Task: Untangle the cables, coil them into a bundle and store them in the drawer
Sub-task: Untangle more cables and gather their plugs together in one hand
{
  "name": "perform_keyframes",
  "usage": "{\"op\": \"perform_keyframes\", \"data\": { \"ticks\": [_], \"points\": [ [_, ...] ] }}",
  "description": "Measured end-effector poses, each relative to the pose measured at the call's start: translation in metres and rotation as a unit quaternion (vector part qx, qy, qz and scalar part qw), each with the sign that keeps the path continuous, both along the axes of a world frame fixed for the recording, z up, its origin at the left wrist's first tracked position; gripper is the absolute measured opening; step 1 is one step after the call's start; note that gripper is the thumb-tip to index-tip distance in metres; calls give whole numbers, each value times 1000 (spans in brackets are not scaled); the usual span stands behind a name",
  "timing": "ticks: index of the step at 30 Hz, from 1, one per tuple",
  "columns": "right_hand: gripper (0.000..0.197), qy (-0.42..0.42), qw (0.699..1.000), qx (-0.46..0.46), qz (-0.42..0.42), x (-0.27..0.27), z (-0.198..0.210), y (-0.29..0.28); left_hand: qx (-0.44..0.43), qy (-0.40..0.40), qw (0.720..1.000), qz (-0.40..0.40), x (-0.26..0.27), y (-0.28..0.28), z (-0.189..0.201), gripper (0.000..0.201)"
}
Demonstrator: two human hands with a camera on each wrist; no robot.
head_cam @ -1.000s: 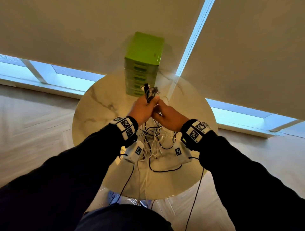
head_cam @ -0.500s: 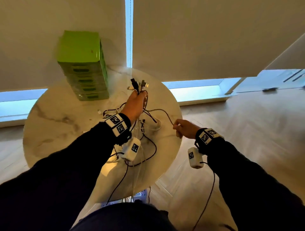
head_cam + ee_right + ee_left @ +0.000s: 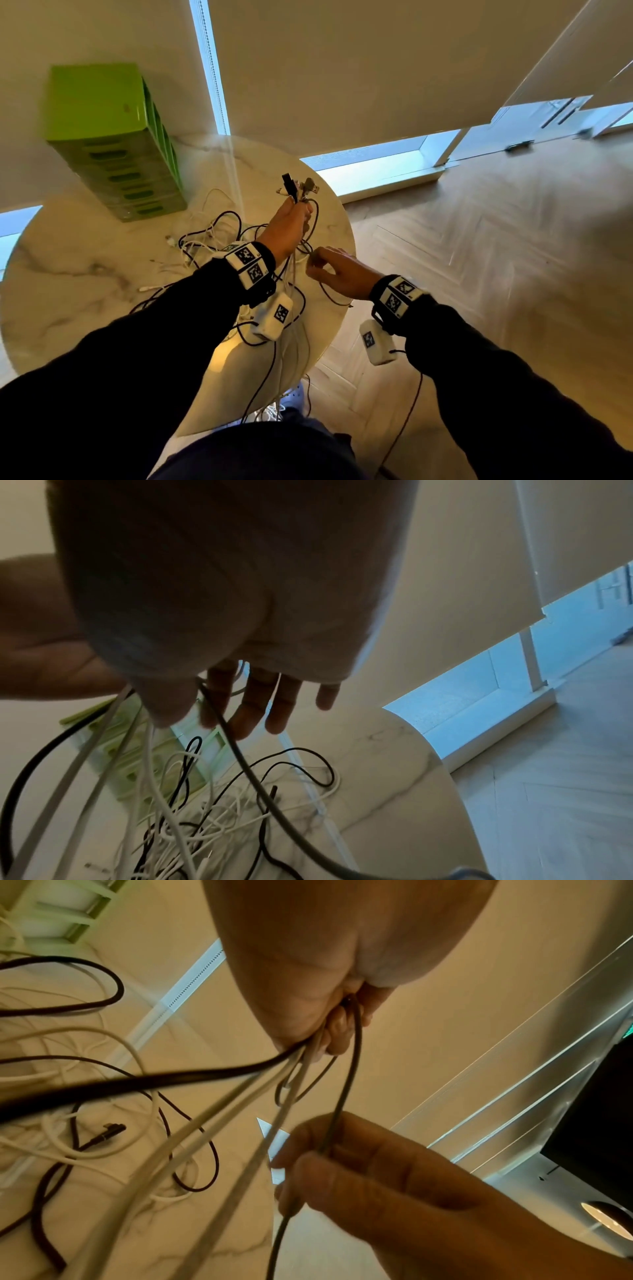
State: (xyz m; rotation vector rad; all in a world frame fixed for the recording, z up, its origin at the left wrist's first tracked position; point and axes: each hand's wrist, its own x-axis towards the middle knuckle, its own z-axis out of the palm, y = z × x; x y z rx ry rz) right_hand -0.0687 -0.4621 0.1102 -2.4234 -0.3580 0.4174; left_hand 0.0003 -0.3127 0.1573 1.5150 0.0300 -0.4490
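The left hand [image 3: 286,228] is raised over the round marble tabletop [image 3: 68,284], fingers curled tight round a bunch of black and white cables [image 3: 294,205] whose plug ends stick out above the fist. At about 4 o'clock from it, near the tabletop's right edge, the right hand [image 3: 337,272] pinches one thin dark cable [image 3: 346,1069] between thumb and forefinger, the other fingers spread loosely (the left wrist view shows this cable running up into the left fist). The rest of the tangle [image 3: 205,240] lies on the tabletop beneath the left forearm. The green drawer unit [image 3: 113,144] stands at 10 o'clock, drawers closed.
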Motion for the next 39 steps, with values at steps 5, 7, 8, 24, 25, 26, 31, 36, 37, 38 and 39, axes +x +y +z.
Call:
{"op": "perform_keyframes", "data": {
  "ticks": [5, 7, 8, 24, 25, 26, 31, 36, 37, 38, 39],
  "points": [
    [32, 33, 996, 54, -67, 0, 21, -7, 55, -7, 998, -5, 5, 14, -3, 13],
    [35, 62, 994, 7, -91, 2, 25, -19, 64, -11, 998, -13, 9, 22, -4, 14],
    [37, 85, 991, -36, -95, 4, 25, -26, 70, -11, 997, -13, 10, 26, -4, 18],
    [53, 39, 998, 41, -27, 9, 11, 46, -90, 41, 995, 16, 6, 36, 0, 35],
    [39, 16, 998, 53, -35, 8, 12, 49, -63, 22, 997, 24, 7, 38, -1, 34],
    [28, -9, 997, 55, -46, 7, 14, 52, -34, 5, 999, 31, 9, 42, -1, 33],
    [20, -95, 993, 42, -57, 3, 24, 44, 100, -28, 989, 107, 15, 48, -3, 30],
    [24, 2, 985, -160, -67, -4, 8, 15, 89, -9, 990, 111, 12, 48, -3, 19],
    [26, 44, 973, -218, -68, -9, 2, 6, 49, 0, 992, 113, 12, 47, -2, 23],
    [27, 101, 959, -257, -68, -15, -4, -3, -6, 19, 992, 126, 12, 48, -1, 28],
    [27, 162, 945, -277, -64, -21, -11, -13, -56, 39, 990, 127, 13, 48, -1, 32]
  ]
}}
